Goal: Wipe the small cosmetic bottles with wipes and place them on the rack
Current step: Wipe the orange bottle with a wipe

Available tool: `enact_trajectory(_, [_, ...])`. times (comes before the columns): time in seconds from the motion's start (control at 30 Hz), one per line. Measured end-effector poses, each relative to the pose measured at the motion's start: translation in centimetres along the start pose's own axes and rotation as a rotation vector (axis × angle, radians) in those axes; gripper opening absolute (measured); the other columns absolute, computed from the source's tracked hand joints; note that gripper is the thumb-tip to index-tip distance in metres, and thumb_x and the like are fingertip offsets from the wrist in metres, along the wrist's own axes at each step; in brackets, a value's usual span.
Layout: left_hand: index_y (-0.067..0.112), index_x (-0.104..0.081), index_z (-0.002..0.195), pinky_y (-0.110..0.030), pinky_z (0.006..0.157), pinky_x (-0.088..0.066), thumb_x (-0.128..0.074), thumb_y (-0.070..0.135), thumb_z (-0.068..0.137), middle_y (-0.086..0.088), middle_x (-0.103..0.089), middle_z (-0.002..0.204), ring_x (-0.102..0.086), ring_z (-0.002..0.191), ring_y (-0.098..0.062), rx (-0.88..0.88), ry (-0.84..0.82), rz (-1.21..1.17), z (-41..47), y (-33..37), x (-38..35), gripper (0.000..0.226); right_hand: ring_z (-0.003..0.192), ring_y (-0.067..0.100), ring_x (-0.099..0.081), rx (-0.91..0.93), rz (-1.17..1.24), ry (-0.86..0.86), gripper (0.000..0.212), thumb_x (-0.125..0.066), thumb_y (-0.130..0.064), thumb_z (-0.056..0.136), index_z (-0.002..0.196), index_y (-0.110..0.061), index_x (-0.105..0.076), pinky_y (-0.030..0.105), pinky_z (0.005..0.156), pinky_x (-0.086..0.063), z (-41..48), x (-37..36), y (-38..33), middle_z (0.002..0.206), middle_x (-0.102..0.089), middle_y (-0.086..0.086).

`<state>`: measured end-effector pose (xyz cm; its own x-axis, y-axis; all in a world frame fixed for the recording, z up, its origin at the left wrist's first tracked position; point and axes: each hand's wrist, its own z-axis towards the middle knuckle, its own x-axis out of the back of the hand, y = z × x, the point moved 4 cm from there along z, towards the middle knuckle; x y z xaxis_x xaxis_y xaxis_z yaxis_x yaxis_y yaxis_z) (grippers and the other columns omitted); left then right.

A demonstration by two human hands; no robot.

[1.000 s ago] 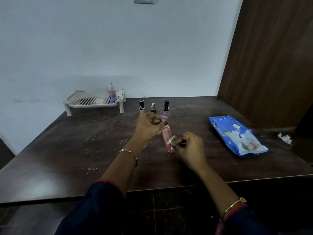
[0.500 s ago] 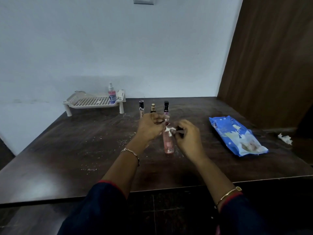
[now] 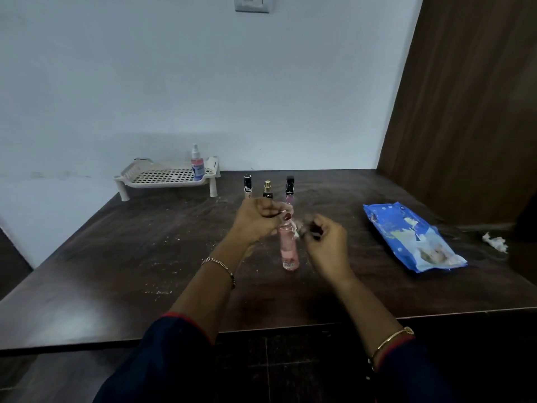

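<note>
Standing upright near the middle of the table [image 3: 116,242] in the head view, the pink bottle [image 3: 288,245] is gripped at its cap by the left hand [image 3: 255,219], whose fingers curl round the top. The right hand [image 3: 325,239] is just beside it, pinching a small white wipe [image 3: 296,228] against the bottle's shoulder; this hand is blurred. Whether the bottle's base touches the table is unclear. Behind the hands three small bottles [image 3: 267,189] stand in a row. At the far left, against the wall, the rack [image 3: 165,177] holds one spray bottle [image 3: 197,165] at its right end. A blue wipes pack [image 3: 412,237] lies to the right, with a crumpled wipe [image 3: 495,242] beyond it.
</note>
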<state>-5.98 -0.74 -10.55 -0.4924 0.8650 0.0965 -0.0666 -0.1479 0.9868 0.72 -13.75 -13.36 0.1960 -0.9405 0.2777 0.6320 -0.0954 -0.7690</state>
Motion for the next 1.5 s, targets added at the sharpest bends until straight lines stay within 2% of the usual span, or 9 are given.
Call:
enact_trajectory(0.13, [0.005,-0.069,0.099,-0.031,0.073,-0.054,-0.067,0.003,0.081,-0.003,-0.072,0.096,-0.067,0.081,-0.009,-0.023,-0.009,-0.023,-0.2,-0.3,0.1,0.018,0.070,-0.003,-0.057,0.179,-0.066,0.017,0.019,-0.065,0.010,0.075,0.080,-0.008,-0.070,0.002,0.066,-0.040,-0.4,0.1,-1.5,0.077,-0.061,-0.011])
enact_trajectory(0.23, [0.003,-0.068,0.102,-0.020,0.063,-0.055,-0.064,0.002,0.083,-0.002,-0.071,0.100,-0.068,0.076,-0.003,-0.028,0.000,-0.046,-0.3,-0.5,0.5,0.019,0.069,-0.001,-0.056,0.199,-0.116,-0.051,0.020,-0.067,0.005,0.073,0.067,-0.014,-0.062,0.011,0.060,-0.041,-1.8,0.2,-0.6,0.070,-0.057,-0.010])
enact_trajectory(0.47, [0.009,-0.069,0.095,-0.038,0.082,-0.053,-0.062,0.001,0.084,-0.001,-0.071,0.102,-0.066,0.094,-0.017,0.004,0.026,-0.069,-0.4,-0.8,0.8,0.015,0.063,-0.007,-0.059,0.044,-0.140,-0.238,0.038,-0.072,0.003,0.074,0.057,-0.028,-0.056,0.012,0.061,-0.045,-1.4,0.6,0.8,0.063,-0.061,-0.017])
enact_trajectory(0.6, [0.008,-0.069,0.097,-0.029,0.067,-0.053,-0.063,0.001,0.084,-0.003,-0.072,0.095,-0.063,0.080,-0.010,-0.025,0.063,-0.021,-0.5,-0.7,0.7,0.016,0.065,-0.009,-0.055,0.149,-0.140,-0.134,0.042,-0.071,0.003,0.073,0.059,-0.031,-0.050,0.005,0.059,-0.040,-0.4,-0.4,-2.5,0.067,-0.051,-0.017])
enact_trajectory(0.87, [-0.001,-0.064,0.107,-0.014,0.052,-0.049,-0.068,-0.003,0.078,-0.003,-0.069,0.089,-0.062,0.076,-0.009,0.008,0.090,-0.091,-0.2,-0.9,0.5,0.029,0.063,0.000,-0.049,0.211,-0.413,-0.361,0.012,-0.071,-0.008,0.073,0.067,-0.019,-0.069,0.014,0.058,-0.037,-3.5,-0.7,-0.5,0.067,-0.048,-0.015])
enact_trajectory(0.97, [-0.001,-0.063,0.104,-0.022,0.068,-0.053,-0.071,-0.002,0.076,-0.003,-0.066,0.086,-0.062,0.081,-0.013,0.070,0.132,-0.124,-0.3,-1.5,0.3,0.029,0.059,-0.005,-0.056,0.033,-0.189,-0.405,0.019,-0.074,0.000,0.072,0.064,-0.017,-0.070,0.010,0.060,-0.041,-3.0,0.2,-0.4,0.060,-0.059,-0.017])
enact_trajectory(1.1, [0.002,-0.063,0.102,-0.023,0.073,-0.053,-0.066,-0.002,0.080,-0.008,-0.066,0.099,-0.062,0.085,-0.014,0.123,0.119,-0.168,-0.7,-2.0,1.0,0.023,0.070,0.004,-0.062,-0.245,0.302,-0.173,0.023,-0.069,0.009,0.076,0.069,-0.013,-0.066,0.017,0.066,-0.052,-0.4,2.1,-1.0,0.068,-0.068,-0.006])
enact_trajectory(1.3, [0.005,-0.065,0.102,-0.038,0.093,-0.050,-0.060,-0.003,0.083,-0.006,-0.067,0.097,-0.062,0.095,-0.017,0.106,-0.030,-0.322,-1.5,-1.4,1.1,0.021,0.090,0.019,-0.063,-0.273,0.266,-0.255,0.021,-0.062,0.005,0.083,0.082,-0.014,-0.068,0.029,0.076,-0.055,1.5,0.1,-3.1,0.091,-0.068,0.006])
enact_trajectory(1.5, [0.003,-0.066,0.097,-0.037,0.088,-0.052,-0.056,-0.005,0.084,-0.003,-0.071,0.083,-0.066,0.083,-0.014,0.093,0.043,-0.494,-1.7,-2.2,2.7,0.017,0.054,0.008,-0.067,-0.262,0.283,-0.382,0.020,-0.056,0.005,0.088,0.095,-0.011,-0.066,0.026,0.046,-0.056,0.7,-1.3,-4.5,0.092,-0.067,0.005])
